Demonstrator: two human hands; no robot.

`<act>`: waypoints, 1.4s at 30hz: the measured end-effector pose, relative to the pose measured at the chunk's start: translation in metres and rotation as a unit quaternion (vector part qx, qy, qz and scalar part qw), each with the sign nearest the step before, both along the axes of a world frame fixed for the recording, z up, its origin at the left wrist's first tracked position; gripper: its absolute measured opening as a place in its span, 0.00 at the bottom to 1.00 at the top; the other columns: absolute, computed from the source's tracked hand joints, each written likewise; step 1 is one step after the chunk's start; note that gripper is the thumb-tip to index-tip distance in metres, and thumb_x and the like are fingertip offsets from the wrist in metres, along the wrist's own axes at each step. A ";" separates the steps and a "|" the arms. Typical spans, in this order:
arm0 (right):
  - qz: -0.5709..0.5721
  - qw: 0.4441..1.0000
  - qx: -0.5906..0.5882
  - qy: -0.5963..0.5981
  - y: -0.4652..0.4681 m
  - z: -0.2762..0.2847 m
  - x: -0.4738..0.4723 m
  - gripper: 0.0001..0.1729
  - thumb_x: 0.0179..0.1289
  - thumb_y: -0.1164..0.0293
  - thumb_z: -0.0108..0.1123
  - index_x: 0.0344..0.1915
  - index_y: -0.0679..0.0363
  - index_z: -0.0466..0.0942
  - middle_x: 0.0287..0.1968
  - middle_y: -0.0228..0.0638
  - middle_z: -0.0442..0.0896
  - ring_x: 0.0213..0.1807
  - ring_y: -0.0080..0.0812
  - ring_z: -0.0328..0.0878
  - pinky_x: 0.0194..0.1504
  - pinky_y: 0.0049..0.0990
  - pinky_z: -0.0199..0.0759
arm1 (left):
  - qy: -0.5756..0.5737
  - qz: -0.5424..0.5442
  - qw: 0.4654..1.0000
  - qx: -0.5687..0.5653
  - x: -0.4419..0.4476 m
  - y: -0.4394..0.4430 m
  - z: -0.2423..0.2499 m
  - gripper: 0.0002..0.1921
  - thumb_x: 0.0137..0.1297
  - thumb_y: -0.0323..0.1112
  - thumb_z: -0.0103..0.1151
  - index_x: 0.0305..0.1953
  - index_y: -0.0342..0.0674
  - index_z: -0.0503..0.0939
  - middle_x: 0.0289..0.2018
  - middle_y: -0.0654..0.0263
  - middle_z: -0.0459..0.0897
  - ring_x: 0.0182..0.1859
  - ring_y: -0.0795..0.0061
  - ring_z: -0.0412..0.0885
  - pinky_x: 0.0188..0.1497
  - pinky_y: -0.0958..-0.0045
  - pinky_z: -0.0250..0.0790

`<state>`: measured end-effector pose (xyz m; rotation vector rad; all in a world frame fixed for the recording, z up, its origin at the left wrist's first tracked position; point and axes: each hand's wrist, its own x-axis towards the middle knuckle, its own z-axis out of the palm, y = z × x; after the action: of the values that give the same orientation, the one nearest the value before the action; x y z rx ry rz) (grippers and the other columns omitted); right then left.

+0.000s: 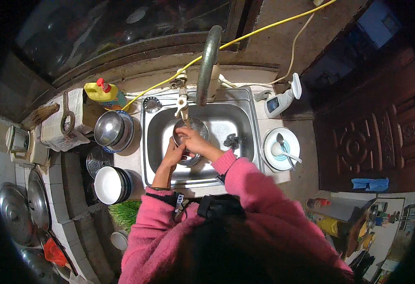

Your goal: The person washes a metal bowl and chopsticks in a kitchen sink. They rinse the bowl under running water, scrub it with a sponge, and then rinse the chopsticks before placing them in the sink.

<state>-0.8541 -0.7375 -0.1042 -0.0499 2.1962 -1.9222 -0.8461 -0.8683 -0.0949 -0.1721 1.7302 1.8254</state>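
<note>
Under the tap, a round metal bowl is tilted inside the stainless-steel sink. My left hand grips the bowl's near left side. My right hand reaches across the bowl, its fingers against the rim close to my left thumb. Whether the right fingers hold anything is hidden. A thin stream of water seems to fall from the tap into the bowl. To the right, a dark scouring pad lies on the sink floor.
Stacked metal bowls and white bowls stand left of the sink. On the right are plates with spoons and a spray bottle. A thick curved pipe arches over the sink's back edge. A yellow hose crosses behind.
</note>
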 end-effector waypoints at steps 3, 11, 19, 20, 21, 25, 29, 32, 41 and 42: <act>0.156 0.985 0.077 0.007 0.012 0.001 -0.002 0.14 0.64 0.78 0.51 0.48 0.64 0.79 0.47 0.42 0.82 0.45 0.39 0.80 0.46 0.33 0.73 | -0.003 0.000 1.000 0.007 -0.005 -0.011 -0.002 0.25 0.67 0.29 0.52 0.62 0.36 0.55 0.42 0.53 0.79 0.27 0.65 0.84 0.23 0.72 0.77; 0.164 0.815 0.532 0.162 0.027 0.006 -0.003 0.13 0.58 0.75 0.56 0.42 0.65 0.81 0.49 0.51 0.80 0.57 0.47 0.75 0.53 0.40 0.72 | -0.046 0.032 0.998 0.026 0.008 -0.013 -0.013 0.26 0.67 0.25 0.43 0.65 0.37 0.53 0.45 0.52 0.80 0.30 0.62 0.86 0.19 0.78 0.71; 0.093 0.995 0.034 0.022 -0.001 -0.020 -0.006 0.21 0.57 0.84 0.50 0.53 0.67 0.74 0.51 0.45 0.79 0.55 0.39 0.76 0.57 0.31 0.69 | -0.034 0.013 0.999 0.035 0.001 -0.015 -0.014 0.21 0.70 0.32 0.48 0.61 0.38 0.59 0.43 0.56 0.80 0.29 0.64 0.86 0.19 0.78 0.67; 0.130 0.991 0.027 0.005 0.002 -0.020 -0.006 0.19 0.57 0.83 0.51 0.50 0.66 0.77 0.49 0.44 0.80 0.53 0.38 0.77 0.56 0.31 0.69 | -0.026 0.009 0.999 0.025 -0.001 -0.018 -0.014 0.20 0.70 0.32 0.49 0.59 0.37 0.62 0.42 0.57 0.81 0.29 0.64 0.86 0.19 0.77 0.68; 0.160 0.986 0.030 -0.017 0.005 -0.019 -0.006 0.17 0.57 0.82 0.52 0.47 0.65 0.80 0.48 0.43 0.81 0.51 0.36 0.78 0.55 0.31 0.69 | -0.038 0.017 0.999 0.003 -0.002 -0.020 -0.015 0.18 0.70 0.33 0.50 0.58 0.37 0.65 0.40 0.59 0.81 0.29 0.64 0.86 0.20 0.76 0.68; 0.173 0.984 0.009 0.052 0.016 -0.012 -0.014 0.13 0.58 0.80 0.54 0.42 0.65 0.81 0.44 0.40 0.83 0.49 0.36 0.79 0.54 0.30 0.70 | -0.080 -0.019 0.995 0.048 -0.005 -0.023 -0.017 0.22 0.69 0.28 0.45 0.62 0.38 0.55 0.46 0.52 0.79 0.30 0.60 0.87 0.18 0.80 0.67; 0.001 0.956 0.252 0.150 0.009 -0.007 -0.010 0.21 0.57 0.81 0.54 0.53 0.67 0.74 0.55 0.52 0.76 0.57 0.49 0.73 0.60 0.40 0.66 | -0.024 0.000 1.000 0.012 0.004 -0.016 -0.014 0.26 0.67 0.25 0.43 0.66 0.39 0.51 0.45 0.53 0.79 0.30 0.60 0.87 0.18 0.80 0.68; -0.014 0.907 0.395 0.144 -0.003 -0.008 0.004 0.28 0.54 0.79 0.56 0.58 0.71 0.68 0.59 0.60 0.70 0.60 0.56 0.69 0.61 0.44 0.64 | 0.034 0.046 0.998 -0.039 0.007 -0.006 -0.015 0.28 0.65 0.24 0.46 0.66 0.40 0.53 0.44 0.55 0.78 0.30 0.70 0.84 0.21 0.77 0.71; 0.250 0.894 0.372 0.017 0.004 0.022 0.006 0.17 0.54 0.75 0.57 0.44 0.69 0.80 0.51 0.55 0.78 0.57 0.52 0.73 0.59 0.41 0.67 | 0.022 0.113 0.991 -0.064 -0.001 -0.013 -0.014 0.26 0.63 0.24 0.51 0.63 0.38 0.60 0.45 0.54 0.77 0.30 0.69 0.81 0.23 0.73 0.74; 0.272 0.822 0.497 0.049 0.007 0.025 0.006 0.14 0.55 0.71 0.59 0.41 0.64 0.83 0.45 0.46 0.80 0.56 0.46 0.73 0.55 0.39 0.67 | 0.028 0.112 0.991 -0.070 0.000 -0.011 -0.012 0.26 0.63 0.23 0.50 0.62 0.38 0.60 0.46 0.54 0.77 0.31 0.69 0.81 0.23 0.73 0.75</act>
<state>-0.8480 -0.7309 -0.0789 -0.5326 2.5742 -0.3697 -0.8460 -0.8794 -0.1072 -0.3894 1.9458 1.8815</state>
